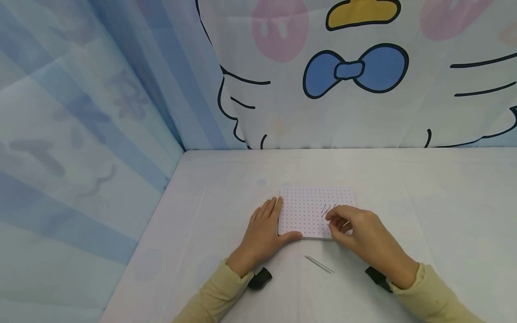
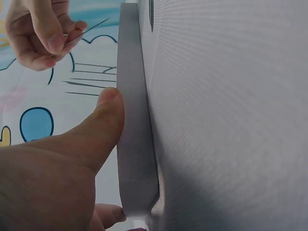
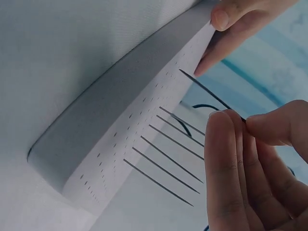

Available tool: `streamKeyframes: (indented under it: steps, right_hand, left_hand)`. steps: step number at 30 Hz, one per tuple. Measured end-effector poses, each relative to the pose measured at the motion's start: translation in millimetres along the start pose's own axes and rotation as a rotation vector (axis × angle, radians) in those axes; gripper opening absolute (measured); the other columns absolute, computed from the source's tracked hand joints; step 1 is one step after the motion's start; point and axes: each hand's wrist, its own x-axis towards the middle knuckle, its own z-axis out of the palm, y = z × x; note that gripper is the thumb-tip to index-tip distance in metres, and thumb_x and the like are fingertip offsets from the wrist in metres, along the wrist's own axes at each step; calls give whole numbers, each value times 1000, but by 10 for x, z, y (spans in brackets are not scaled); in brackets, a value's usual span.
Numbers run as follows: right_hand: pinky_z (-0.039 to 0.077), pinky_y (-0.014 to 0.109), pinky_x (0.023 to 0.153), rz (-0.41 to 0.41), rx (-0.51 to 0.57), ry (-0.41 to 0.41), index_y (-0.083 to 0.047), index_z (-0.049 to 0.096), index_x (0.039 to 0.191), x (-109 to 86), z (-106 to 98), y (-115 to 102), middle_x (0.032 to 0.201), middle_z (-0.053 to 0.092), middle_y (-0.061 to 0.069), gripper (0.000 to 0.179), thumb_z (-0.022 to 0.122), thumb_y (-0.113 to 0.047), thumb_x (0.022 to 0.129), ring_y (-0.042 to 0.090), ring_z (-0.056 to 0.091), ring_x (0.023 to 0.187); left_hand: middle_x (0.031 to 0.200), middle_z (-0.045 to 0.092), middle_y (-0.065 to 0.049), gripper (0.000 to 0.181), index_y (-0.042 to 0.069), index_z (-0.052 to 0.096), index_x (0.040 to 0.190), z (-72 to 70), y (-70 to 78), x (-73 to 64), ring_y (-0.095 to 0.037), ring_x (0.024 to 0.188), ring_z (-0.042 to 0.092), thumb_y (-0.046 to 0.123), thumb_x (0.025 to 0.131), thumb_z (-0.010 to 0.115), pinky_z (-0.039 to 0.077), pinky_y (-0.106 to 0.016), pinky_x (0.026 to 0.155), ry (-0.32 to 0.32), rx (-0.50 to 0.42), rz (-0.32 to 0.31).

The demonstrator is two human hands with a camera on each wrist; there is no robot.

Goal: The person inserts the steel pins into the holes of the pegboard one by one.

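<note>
A white board [image 1: 299, 211] with a grid of small dark holes lies flat on the table. My left hand [image 1: 264, 229] rests at its left side with fingers stretched out, the thumb [image 2: 108, 108] touching the front edge. Over the board's right part, my right hand [image 1: 363, 231] pinches a thin metal needle [image 3: 207, 90] between thumb and fingers. The needle's free end points toward the holes; in the right wrist view it looks apart from the surface. Several needles [image 3: 159, 183] stand in the board beside that hand. My right hand hides part of the board's right side.
Loose thin needles [image 1: 319, 264] lie on the white-covered table [image 1: 226, 179] in front of the board, between my forearms. A printed curtain [image 1: 355, 116] hangs behind the table, and another cloth [image 1: 81, 179] at the left. Dark wrist devices [image 1: 260, 279] sit under both wrists.
</note>
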Motion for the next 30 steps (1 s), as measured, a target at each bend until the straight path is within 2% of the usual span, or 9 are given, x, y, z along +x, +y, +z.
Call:
streamKeyframes:
  steps: [8,18,30]
  right_hand:
    - [57,22,62,1,0,27,-7,70,87,9,-17,38,83,70,-3,16,73,7,79,4,65,69]
    - [59,27,65,-16,-6,108,-6,70,84,44,-25,75,83,72,0,19,76,11,77,13,70,71]
    - [59,26,66,10,-7,105,-5,70,83,79,23,162,84,72,1,18,76,11,77,14,70,72]
  left_hand:
    - [164,24,-13,102,8,22,158,15,-4,3,-29,152,20,62,85,67,18,-49,122,3,7,-2]
    - [163,25,-12,101,7,22,158,19,-8,-1,-29,152,20,62,85,67,18,-49,122,5,14,-3]
    - [163,24,-13,102,8,22,158,1,5,2,-29,152,20,62,85,67,18,-50,122,5,4,1]
